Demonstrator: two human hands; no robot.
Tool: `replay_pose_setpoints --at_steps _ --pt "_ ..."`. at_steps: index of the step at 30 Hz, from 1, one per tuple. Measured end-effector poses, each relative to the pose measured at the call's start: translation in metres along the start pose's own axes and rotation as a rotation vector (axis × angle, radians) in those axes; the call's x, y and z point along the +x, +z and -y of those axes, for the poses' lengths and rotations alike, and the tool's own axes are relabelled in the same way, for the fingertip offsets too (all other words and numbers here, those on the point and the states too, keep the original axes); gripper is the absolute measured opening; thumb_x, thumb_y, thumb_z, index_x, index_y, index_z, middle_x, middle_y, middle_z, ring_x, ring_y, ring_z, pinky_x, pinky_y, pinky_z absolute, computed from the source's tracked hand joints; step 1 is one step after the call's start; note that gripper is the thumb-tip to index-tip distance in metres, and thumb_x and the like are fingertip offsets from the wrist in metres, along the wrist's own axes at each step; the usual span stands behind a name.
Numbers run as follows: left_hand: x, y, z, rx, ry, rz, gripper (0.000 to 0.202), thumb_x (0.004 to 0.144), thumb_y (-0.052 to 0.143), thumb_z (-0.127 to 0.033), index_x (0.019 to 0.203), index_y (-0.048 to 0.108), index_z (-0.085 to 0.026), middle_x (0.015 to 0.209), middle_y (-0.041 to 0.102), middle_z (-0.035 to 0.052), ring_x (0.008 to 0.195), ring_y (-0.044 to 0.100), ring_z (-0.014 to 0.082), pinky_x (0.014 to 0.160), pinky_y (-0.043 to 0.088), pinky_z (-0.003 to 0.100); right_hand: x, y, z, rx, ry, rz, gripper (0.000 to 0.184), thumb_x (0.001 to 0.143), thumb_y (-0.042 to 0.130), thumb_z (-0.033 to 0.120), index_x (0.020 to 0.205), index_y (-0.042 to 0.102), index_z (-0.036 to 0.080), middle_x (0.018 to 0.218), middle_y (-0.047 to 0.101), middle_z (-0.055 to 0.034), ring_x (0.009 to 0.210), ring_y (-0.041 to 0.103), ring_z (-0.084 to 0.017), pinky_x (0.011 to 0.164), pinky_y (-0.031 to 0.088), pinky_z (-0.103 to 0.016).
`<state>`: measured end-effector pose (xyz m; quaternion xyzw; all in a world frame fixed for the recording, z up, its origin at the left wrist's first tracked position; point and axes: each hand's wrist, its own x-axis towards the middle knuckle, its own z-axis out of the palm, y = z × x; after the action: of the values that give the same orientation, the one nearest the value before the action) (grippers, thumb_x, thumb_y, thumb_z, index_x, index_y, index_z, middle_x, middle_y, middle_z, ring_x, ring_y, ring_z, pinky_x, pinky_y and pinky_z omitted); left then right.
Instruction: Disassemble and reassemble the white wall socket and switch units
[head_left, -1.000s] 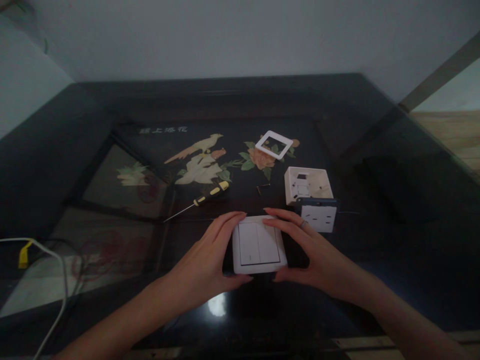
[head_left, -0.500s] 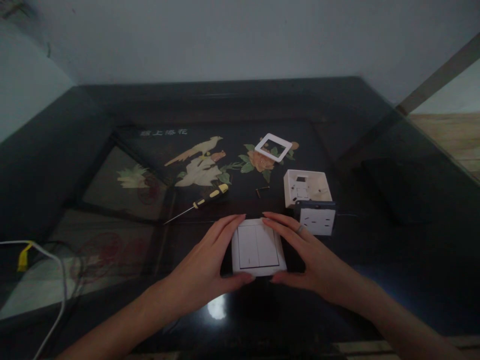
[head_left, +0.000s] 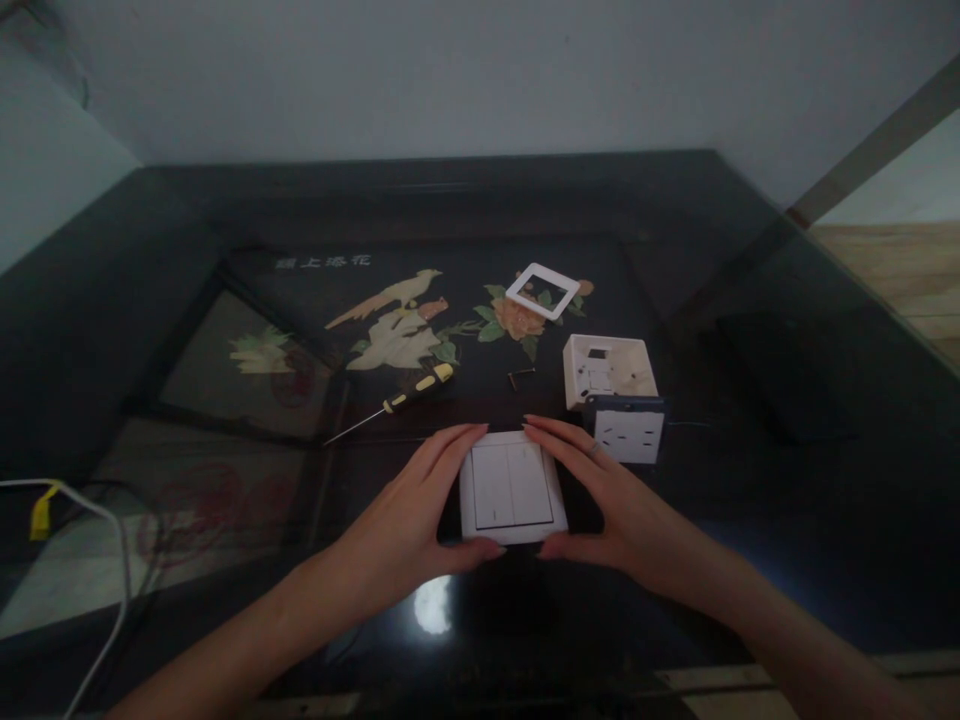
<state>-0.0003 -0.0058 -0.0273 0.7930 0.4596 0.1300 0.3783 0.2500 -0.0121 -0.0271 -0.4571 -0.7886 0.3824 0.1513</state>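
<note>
A white two-rocker wall switch (head_left: 512,487) lies face up on the dark glass table (head_left: 750,470) in front of me. My left hand (head_left: 409,520) grips its left side, fingers on the far corner and thumb at the near edge. My right hand (head_left: 607,500), with a ring on one finger, grips the right side the same way. Both hands are closed on the switch.
A white socket plate (head_left: 628,433) lies just right of my right hand, with a white back box (head_left: 609,368) behind it. Further back lie a white square frame (head_left: 542,290), two small screws (head_left: 521,376) and a yellow-handled screwdriver (head_left: 390,403). A white cable (head_left: 112,560) runs at the left edge.
Both hands keep their grip on the switch; it has shifted slightly away from me and to the left in view, mostly with small head motion.
</note>
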Motion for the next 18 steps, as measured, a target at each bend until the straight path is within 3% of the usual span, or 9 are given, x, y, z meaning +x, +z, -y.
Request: replay_pose_setpoints --at_steps 8,18 --pt "0.0023 0.0016 0.0006 -0.029 0.028 -0.024 0.088 0.071 0.076 -0.031 0.143 0.027 -0.026 0.146 0.038 0.0121 0.135 0.04 0.0318 0.115 0.034 0.053 0.0018 0.0012 -0.0002 0.043 -0.013 -0.021 0.091 0.073 0.078 0.033 0.148 0.028 0.028 0.155 0.032 -0.0118 0.143 0.034 -0.031 0.117 0.03 -0.053" --pt "0.0014 0.001 -0.0022 0.004 0.046 -0.021 0.088 0.073 0.072 -0.026 0.146 0.023 -0.024 0.148 0.035 0.0145 0.137 0.038 0.0331 0.115 0.033 0.055 0.0025 0.0039 0.0016 0.046 -0.003 -0.018 0.092 0.068 0.078 0.023 0.146 0.028 0.019 0.155 0.029 -0.0161 0.143 0.031 -0.03 0.118 0.027 -0.051"
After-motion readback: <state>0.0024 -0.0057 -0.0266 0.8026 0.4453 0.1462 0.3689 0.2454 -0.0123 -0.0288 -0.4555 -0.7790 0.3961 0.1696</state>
